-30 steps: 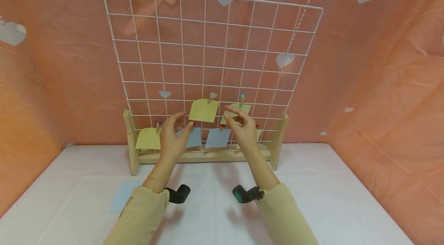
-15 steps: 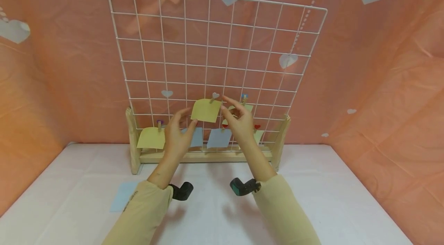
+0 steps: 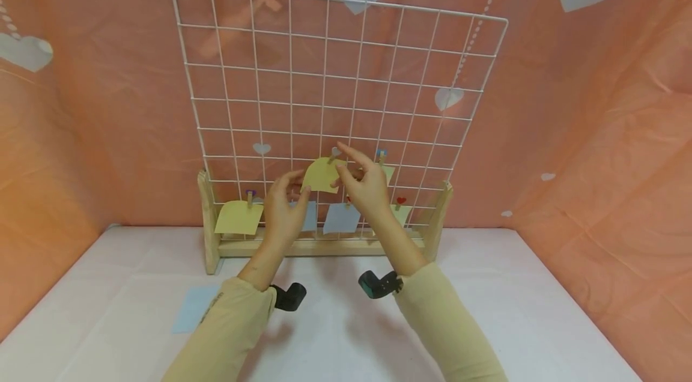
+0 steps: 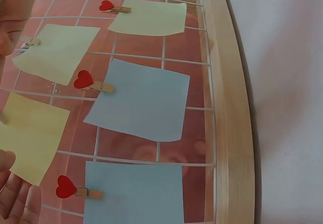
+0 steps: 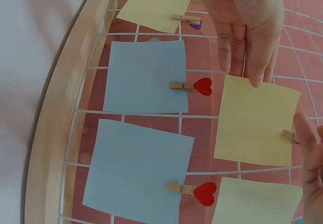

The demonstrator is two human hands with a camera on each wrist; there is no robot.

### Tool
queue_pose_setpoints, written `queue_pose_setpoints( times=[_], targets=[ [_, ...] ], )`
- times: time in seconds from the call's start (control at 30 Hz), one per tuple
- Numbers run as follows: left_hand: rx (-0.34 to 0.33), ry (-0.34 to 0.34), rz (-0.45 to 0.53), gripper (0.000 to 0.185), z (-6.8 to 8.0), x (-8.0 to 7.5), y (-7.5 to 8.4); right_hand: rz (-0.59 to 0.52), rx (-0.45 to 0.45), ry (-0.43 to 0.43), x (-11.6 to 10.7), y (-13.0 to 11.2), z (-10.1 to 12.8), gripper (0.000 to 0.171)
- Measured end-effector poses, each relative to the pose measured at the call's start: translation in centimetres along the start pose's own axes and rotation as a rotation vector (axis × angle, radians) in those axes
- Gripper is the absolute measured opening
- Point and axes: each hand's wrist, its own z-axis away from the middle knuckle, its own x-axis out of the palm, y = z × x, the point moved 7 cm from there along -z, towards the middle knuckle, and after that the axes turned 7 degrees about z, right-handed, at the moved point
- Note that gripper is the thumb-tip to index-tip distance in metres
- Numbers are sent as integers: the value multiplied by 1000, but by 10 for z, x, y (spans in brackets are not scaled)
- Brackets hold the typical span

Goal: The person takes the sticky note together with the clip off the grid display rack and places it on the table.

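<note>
A yellow paper note (image 3: 320, 176) hangs from the white wire grid (image 3: 324, 76) by a small wooden clothespin (image 5: 289, 136) with a pale heart. My left hand (image 3: 285, 211) pinches the note's left edge, thumb in front and fingers behind, as the right wrist view shows. At the opposite side is my right hand (image 3: 372, 191), its index finger extended by the clothespin's heart and its thumb (image 5: 303, 125) at the note's right edge. In the left wrist view the same note's face shows at lower left, with left fingertips (image 4: 31, 204) beneath it.
Two blue notes (image 5: 144, 77) on red-heart clothespins hang in the row below. Another yellow note (image 3: 238, 217) hangs at lower left, and pale green notes (image 4: 151, 17) hang to the right. The grid stands in a wooden base (image 3: 303, 248). A loose blue note (image 3: 193, 310) lies on the white tabletop.
My right hand has moved left from the pale green note to the yellow note's right edge and clothespin. My left hand has shifted slightly right, onto the note's left edge.
</note>
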Motion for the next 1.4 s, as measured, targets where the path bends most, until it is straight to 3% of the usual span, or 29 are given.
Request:
queue_pose_setpoints(
  times=[0.27, 0.47, 0.83, 1.03, 1.4],
  targets=[
    [-33, 36, 6, 22, -5, 2, 0, 163, -31, 2, 2, -5, -7, 38],
    [-32, 53, 22, 15, -7, 1, 0, 198, -37, 53, 0, -8, -12, 30],
    [-78, 24, 13, 15, -8, 1, -3, 297, -89, 130, 1, -12, -14, 17],
    [-66, 28, 21, 15, -6, 2, -2, 233, -69, 205, -8, -9, -13, 15],
    [-115, 27, 29, 17, 0, -6, -6, 63, -26, 212, -21, 3, -9, 18]
  ],
)
